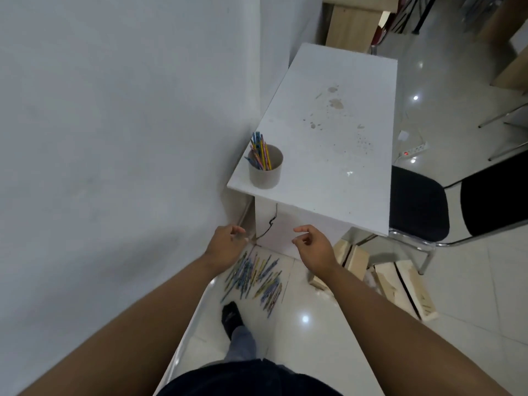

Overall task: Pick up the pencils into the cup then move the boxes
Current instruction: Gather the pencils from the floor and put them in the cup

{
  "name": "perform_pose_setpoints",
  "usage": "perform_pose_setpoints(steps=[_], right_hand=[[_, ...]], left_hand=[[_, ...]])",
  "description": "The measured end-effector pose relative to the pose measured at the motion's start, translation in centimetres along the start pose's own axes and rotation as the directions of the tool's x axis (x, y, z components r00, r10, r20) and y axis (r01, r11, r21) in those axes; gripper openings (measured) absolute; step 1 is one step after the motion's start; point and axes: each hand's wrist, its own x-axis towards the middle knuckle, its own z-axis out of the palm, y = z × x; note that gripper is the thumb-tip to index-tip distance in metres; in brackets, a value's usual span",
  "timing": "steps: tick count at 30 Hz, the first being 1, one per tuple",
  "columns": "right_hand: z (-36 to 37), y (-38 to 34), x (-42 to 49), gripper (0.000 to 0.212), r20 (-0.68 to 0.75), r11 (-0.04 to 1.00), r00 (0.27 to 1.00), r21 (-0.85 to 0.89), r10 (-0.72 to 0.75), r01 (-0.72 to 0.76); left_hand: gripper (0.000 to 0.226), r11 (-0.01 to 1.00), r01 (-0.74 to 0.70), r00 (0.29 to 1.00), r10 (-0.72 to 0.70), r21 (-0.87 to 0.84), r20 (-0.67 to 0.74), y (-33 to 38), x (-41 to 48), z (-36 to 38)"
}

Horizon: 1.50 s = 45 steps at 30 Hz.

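A grey cup [265,174] stands near the front left corner of the white table [328,144] with several coloured pencils in it. Many more pencils [254,277] lie scattered on the floor tiles at the foot of the table. Several pale wooden boxes [400,284] lie on the floor under the table's right side. My left hand [225,247] and my right hand [314,247] hover above the floor pencils with loosely curled fingers and nothing in them.
A white wall [114,138] runs along the left. A black chair [423,204] with a chrome frame stands right of the table. My foot in a dark sock [232,315] is on the tiles beside the pencils. A power strip [411,151] lies on the floor beyond.
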Motion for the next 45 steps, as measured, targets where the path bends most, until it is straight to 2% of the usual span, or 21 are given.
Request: perform_pose_setpoints(steps=[3, 8, 12, 19, 22, 25, 30, 36, 45], right_hand=[[0.3, 2.4, -1.8, 0.019, -0.044, 1.000, 0.999, -0.002, 0.015, -0.015], [1.9, 5.2, -4.2, 0.016, -0.115, 0.997, 0.992, 0.066, 0.059, -0.051], [2.9, 6.9, -6.4, 0.017, -0.191, 0.989, 0.974, 0.107, 0.123, -0.104], [4.6, 9.1, -9.4, 0.016, -0.288, 0.957, 0.924, 0.214, 0.253, -0.196], [6.5, 9.7, -10.2, 0.014, -0.348, 0.947, 0.890, 0.233, 0.294, -0.221], [8.7, 10.7, -10.9, 0.015, -0.356, 0.938, 0.877, 0.245, 0.323, -0.246], [11.6, 13.5, -10.0, 0.012, -0.377, 0.933, 0.860, 0.244, 0.343, -0.265], [14.4, 18.6, -7.8, 0.013, -0.425, 0.927, 0.827, 0.237, 0.368, -0.291], [18.7, 28.2, -3.0, 0.011, -0.462, 0.896, 0.771, 0.294, 0.438, -0.333]], left_hand=[[0.022, 0.998, 0.004, 1.000, -0.003, 0.070, -0.017, -1.7, -2.3, 1.4], [0.016, 0.992, -0.039, 0.997, 0.031, 0.117, 0.071, -4.5, -5.0, 2.5], [0.014, 0.987, -0.060, 0.996, 0.050, 0.150, 0.071, -5.7, -5.5, 3.0], [0.011, 0.993, -0.081, 0.990, 0.069, 0.091, 0.123, -8.5, -6.4, 3.7], [0.018, 0.990, -0.106, 0.987, 0.093, 0.090, 0.135, -10.0, -5.9, 3.7], [0.012, 0.988, -0.103, 0.984, 0.085, 0.112, 0.154, -12.2, -5.5, 4.0], [0.011, 0.990, -0.073, 0.976, 0.045, 0.121, 0.213, -16.2, -3.8, 6.1], [0.010, 0.998, 0.014, 0.977, -0.026, 0.058, 0.213, -20.8, -1.7, 10.4], [0.015, 0.999, 0.003, 0.978, -0.014, 0.051, 0.208, -28.9, 4.2, 17.4]])
